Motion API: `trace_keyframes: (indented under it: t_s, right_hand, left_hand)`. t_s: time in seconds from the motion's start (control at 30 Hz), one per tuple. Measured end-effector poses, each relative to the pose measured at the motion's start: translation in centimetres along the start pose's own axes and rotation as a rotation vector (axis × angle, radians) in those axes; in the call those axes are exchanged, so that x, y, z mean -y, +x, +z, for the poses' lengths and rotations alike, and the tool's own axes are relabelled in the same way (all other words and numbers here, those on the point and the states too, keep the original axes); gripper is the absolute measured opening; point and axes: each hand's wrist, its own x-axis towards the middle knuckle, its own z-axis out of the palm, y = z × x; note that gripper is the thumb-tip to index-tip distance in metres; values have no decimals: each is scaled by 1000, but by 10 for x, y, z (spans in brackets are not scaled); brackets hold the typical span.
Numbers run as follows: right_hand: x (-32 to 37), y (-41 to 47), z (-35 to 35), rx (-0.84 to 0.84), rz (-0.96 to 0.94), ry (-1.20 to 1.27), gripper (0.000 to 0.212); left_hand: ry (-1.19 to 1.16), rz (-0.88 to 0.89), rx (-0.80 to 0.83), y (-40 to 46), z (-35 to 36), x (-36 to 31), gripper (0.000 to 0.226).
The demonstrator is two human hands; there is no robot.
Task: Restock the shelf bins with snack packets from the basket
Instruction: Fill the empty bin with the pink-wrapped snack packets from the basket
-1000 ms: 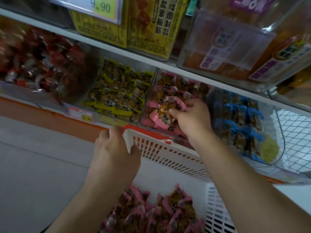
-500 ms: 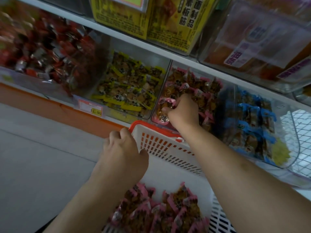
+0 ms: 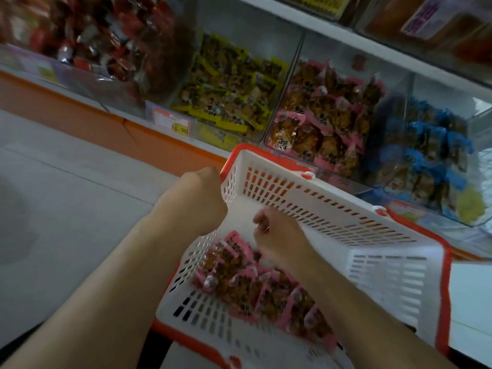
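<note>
Clear shelf bins (image 3: 378,83) are lined along the shelf, filled from left to right with red, yellow, pink and blue packets, and the pink-packet bin (image 3: 323,129) is seen just behind the basket. A white basket (image 3: 332,217) with an orange rim is gripped at its far left corner by the left hand (image 3: 198,201). The right hand (image 3: 277,242) is lowered inside the basket onto the pile of pink snack packets (image 3: 255,286), fingers curled; whether a packet is grasped cannot be told.
</note>
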Motion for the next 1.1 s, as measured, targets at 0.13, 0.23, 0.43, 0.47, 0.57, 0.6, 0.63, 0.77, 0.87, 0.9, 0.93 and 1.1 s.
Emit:
trace_keyframes:
  t_s: [0.13, 0.23, 0.43, 0.47, 0.57, 0.6, 0.63, 0.77, 0.87, 0.9, 0.93, 1.1]
  right_hand:
    - [-17, 27, 89, 95, -23, -47, 27]
    - [-18, 35, 120, 51, 14, -31, 14]
    - [-6, 30, 101, 107, 14, 216, 29]
    - [-8, 32, 91, 106, 39, 248, 23]
    - [-10, 31, 46, 50, 102, 367, 11]
    - [-10, 26, 28, 30, 134, 423, 10]
    - [-11, 17, 9, 9, 138, 478, 8]
    - [-9, -28, -62, -33, 81, 590, 6]
    - [-13, -51, -92, -88, 49, 666, 6]
    - [-15, -56, -97, -100, 33, 690, 6]
    - [-18, -59, -101, -113, 15, 717, 6]
    - [-29, -65, -112, -232, -2, 821, 10]
  left_hand:
    - [-3, 13, -1, 2, 1, 0, 11]
    - [-17, 19, 14, 1, -1, -2, 13]
    - [-43, -2, 60, 2, -6, -6, 15]
    - [-51, -13, 63, 3, -7, -6, 14]
    - [-76, -22, -28, 6, -6, -5, 18]
    - [-81, 2, -115, 6, -6, -7, 24]
    - [-107, 41, -212, 6, -8, -9, 28]
    - [-345, 217, -266, -3, -13, -27, 20]
    - [-467, 279, 109, -12, -3, -45, 11]
    - [-476, 279, 233, -15, 1, -51, 17]
    - [-486, 278, 329, -20, 5, -58, 20]
    - [-680, 253, 187, -25, 19, -84, 13]
